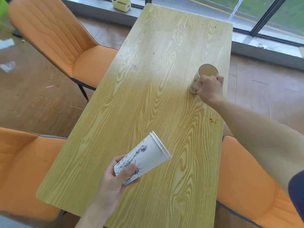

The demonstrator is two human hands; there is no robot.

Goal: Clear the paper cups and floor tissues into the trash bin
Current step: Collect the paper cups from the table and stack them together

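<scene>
Cup [199,78] on the table's [148,79] right edge stands at about two o'clock from the viewer, its long axis roughly upright with the mouth tipped toward ten o'clock. The right hand [209,89] is wrapped around its side, base touching the wood. The left hand [113,180], at six o'clock, grips stacked white cups [144,157], rims pointing toward one o'clock; the next lift looks like the right hand's.

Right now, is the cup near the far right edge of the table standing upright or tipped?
Tipped. The paper cup leans with its open mouth angled toward the camera, base on the table, gripped by the right hand.
</scene>
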